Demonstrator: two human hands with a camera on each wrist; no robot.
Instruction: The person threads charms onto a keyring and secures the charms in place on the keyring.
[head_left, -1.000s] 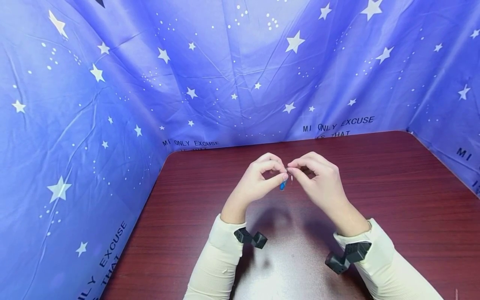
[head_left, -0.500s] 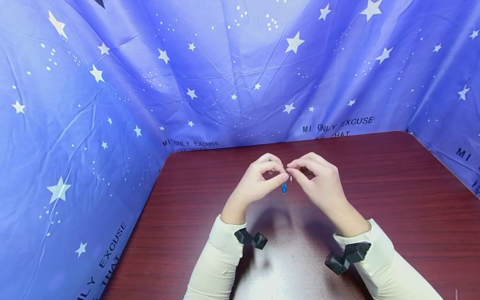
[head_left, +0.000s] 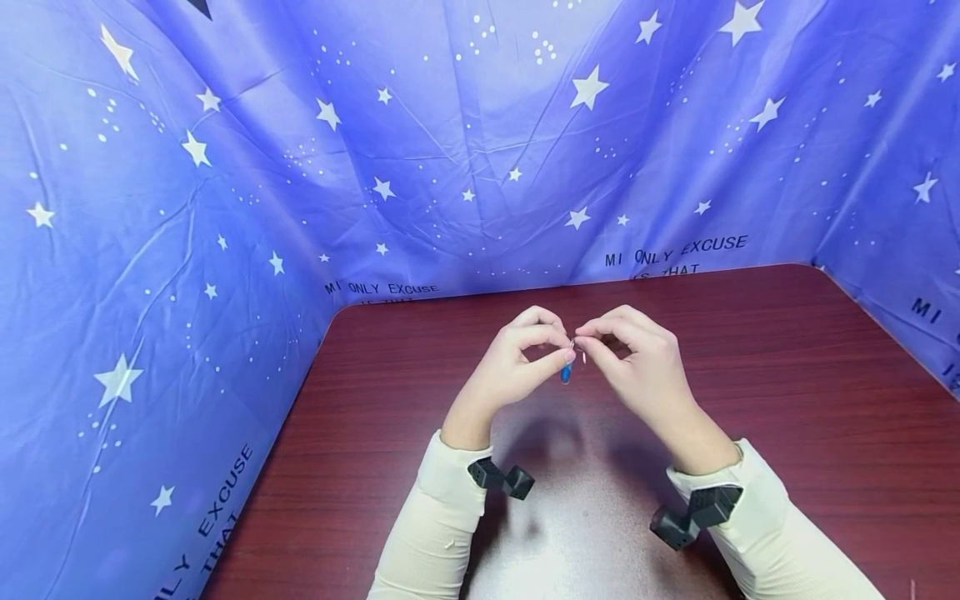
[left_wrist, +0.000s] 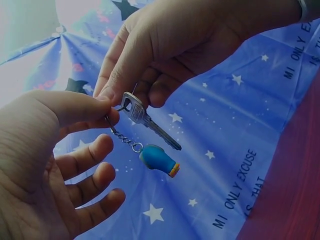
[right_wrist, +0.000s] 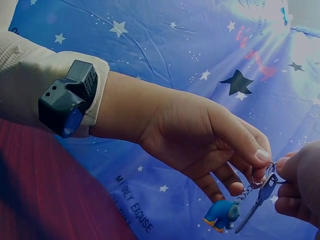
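Observation:
Above the table, my left hand (head_left: 513, 358) pinches the split ring of a keychain between thumb and index finger. Its other fingers are spread loosely in the left wrist view. Facing it, my right hand (head_left: 648, 371) pinches the same ring (right_wrist: 271, 168) from the other side with thumb and fingertips. A silver key (left_wrist: 160, 131) hangs on the ring between the hands, blade pointing down. From a short metal chain (left_wrist: 124, 138) beside it dangles a small blue figure charm (left_wrist: 157, 159) with a yellow-orange end. Fingertips hide part of the ring.
Below the hands lies a dark red wood-grain table (head_left: 787, 358) with a bright glare spot near its front. A blue curtain (head_left: 465, 150) with white stars and lettering stands behind and at the sides. Black wrist cameras (head_left: 504, 477) sit on both cream sleeves.
The blue charm swings slightly below the fingers, first a little right and down, then back left. Both hands stay almost in place, pinching the ring.

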